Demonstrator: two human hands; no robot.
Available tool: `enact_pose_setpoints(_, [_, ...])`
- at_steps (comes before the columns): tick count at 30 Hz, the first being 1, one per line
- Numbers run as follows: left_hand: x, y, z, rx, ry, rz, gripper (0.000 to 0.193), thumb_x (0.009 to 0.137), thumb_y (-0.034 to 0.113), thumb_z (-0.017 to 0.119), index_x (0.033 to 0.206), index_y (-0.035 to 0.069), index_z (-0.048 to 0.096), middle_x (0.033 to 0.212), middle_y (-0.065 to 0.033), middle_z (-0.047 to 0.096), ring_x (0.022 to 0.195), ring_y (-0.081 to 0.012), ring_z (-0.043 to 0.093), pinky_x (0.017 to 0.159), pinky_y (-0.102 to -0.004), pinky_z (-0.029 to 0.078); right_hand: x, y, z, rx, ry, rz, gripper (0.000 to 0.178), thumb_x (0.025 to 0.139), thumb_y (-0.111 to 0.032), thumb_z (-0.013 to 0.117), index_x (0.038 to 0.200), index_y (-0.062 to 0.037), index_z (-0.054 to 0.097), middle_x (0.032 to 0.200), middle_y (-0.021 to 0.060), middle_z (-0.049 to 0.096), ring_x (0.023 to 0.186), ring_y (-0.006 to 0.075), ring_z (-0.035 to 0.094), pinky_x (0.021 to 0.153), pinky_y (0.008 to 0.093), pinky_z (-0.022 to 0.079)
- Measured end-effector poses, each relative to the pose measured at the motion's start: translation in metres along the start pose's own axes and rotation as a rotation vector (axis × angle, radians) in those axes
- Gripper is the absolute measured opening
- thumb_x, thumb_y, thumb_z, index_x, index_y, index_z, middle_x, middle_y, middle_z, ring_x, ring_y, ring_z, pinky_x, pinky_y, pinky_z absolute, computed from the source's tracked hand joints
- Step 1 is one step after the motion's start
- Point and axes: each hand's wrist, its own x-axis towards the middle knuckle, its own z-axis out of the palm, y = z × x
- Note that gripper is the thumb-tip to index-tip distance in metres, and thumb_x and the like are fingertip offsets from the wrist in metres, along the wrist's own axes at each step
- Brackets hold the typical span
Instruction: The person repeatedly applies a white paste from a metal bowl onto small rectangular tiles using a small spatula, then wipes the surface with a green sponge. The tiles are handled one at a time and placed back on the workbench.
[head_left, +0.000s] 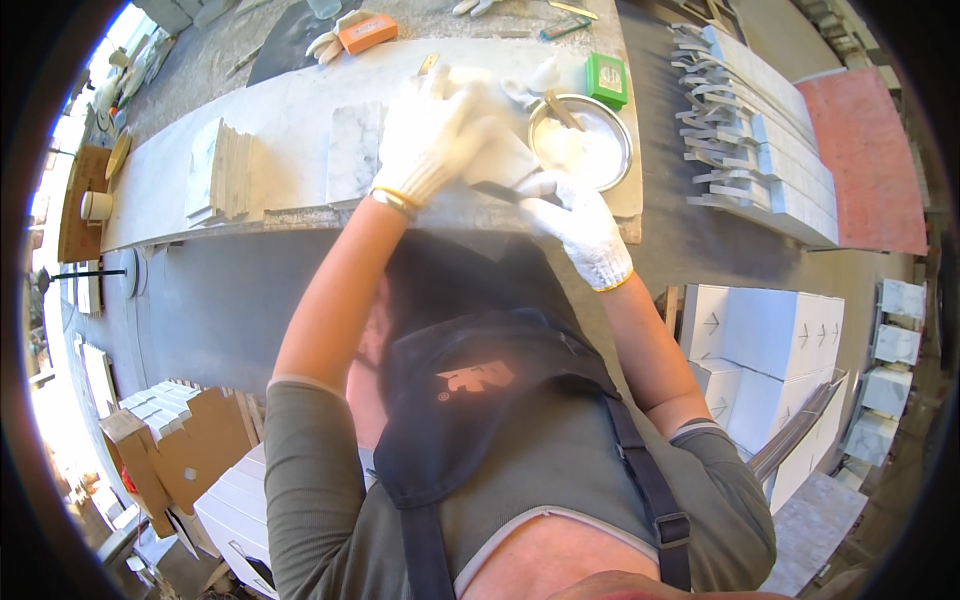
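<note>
My left hand (425, 145), in a white knit glove, is over the marble bench top and smeared by motion and glare. Its fingers cannot be made out clearly. Between my hands a pale tile (503, 160) is held tilted near the bench's front edge. My right hand (582, 228), gloved too, has thumb and fingers closed at the tile's right corner. A dark strip (493, 190) shows along its lower edge; its kind is unclear. Just beyond my right hand stands a round tin (622, 172) of whitish paste with a scraper (563, 110) in it.
A marble tile (352, 150) lies left of my hands, and a tile stack (215, 172) stands farther left. A green box (606, 80), an orange box (367, 33) and spare gloves (325, 46) are at the back. Racked slabs (765, 130) and white cartons (760, 335) stand right.
</note>
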Motion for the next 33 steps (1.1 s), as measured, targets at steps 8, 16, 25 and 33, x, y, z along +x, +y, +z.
enact_pose_setpoints(8, [0.031, -0.016, 0.004, -0.017, -0.039, 0.308, 0.041, 0.101, 0.042, 0.059, 0.139, 0.026, 0.066, 0.150, -0.0153, 0.054, 0.132, -0.0426, 0.050, 0.110, -0.0519, 0.043, -0.011, -0.019, -0.004, -0.017, 0.048, 0.111, 0.021, 0.100, -0.015, 0.069, 0.117, -0.0026, 0.070, 0.101, 0.0067, 0.074, 0.079, 0.0127, 0.068, 0.069, 0.0255, 0.054])
enact_pose_setpoints(16, [0.030, -0.015, 0.000, -0.030, -0.054, 0.318, 0.041, 0.101, 0.043, 0.058, 0.139, 0.028, 0.066, 0.149, -0.0151, 0.055, 0.133, -0.0399, 0.049, 0.112, -0.0506, 0.040, 0.021, -0.021, -0.036, -0.236, 0.130, -0.084, 0.029, 0.097, -0.009, 0.070, 0.124, -0.0010, 0.072, 0.098, 0.0066, 0.074, 0.081, 0.0106, 0.067, 0.071, 0.0250, 0.054])
enact_pose_setpoints(25, [0.028, -0.013, 0.000, -0.040, -0.048, 0.304, 0.041, 0.101, 0.040, 0.059, 0.140, 0.028, 0.066, 0.149, -0.0153, 0.055, 0.135, -0.0386, 0.049, 0.113, -0.0487, 0.039, 0.030, -0.016, -0.032, -0.559, 0.075, -0.474, 0.023, 0.087, -0.002, 0.074, 0.110, -0.0004, 0.077, 0.103, 0.0114, 0.075, 0.096, 0.0245, 0.069, 0.088, 0.0349, 0.054])
enact_pose_setpoints(33, [0.029, -0.016, 0.006, -0.039, -0.002, 0.323, 0.040, 0.100, 0.039, 0.062, 0.138, 0.026, 0.067, 0.147, -0.0147, 0.056, 0.132, -0.0375, 0.051, 0.111, -0.0486, 0.041, 0.018, -0.023, -0.022, -0.887, 0.165, -0.603, 0.029, 0.092, -0.002, 0.074, 0.120, -0.0058, 0.077, 0.121, 0.0097, 0.074, 0.108, 0.0208, 0.068, 0.093, 0.0321, 0.054])
